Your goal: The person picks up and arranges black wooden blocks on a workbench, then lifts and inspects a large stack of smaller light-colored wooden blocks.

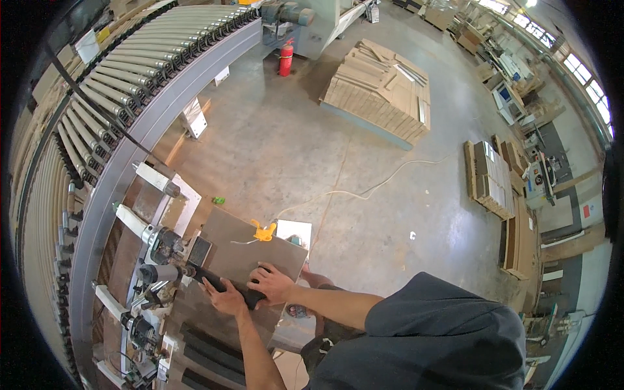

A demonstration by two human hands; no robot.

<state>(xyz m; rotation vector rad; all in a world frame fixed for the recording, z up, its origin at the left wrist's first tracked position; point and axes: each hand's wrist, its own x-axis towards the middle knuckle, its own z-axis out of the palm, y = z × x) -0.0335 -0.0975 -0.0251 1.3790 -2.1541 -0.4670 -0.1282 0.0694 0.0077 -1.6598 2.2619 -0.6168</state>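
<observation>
A narrow black strip lies slanting across a brown worktable, its far end reaching a machine head with a grey motor. My left hand holds the strip around its middle, the fingers pointing toward the machine. Closer to my body, my right hand is curled over the near end. Parts of both hands' fingers are hidden by the strip and the angle. More dark strips lie side by side on the table below my left hand.
A yellow air-gun-like object sits on the table's far side, near a pale hose along the floor. A roller conveyor curves along the left. Stacked boards, a red fire extinguisher and pallets stand beyond.
</observation>
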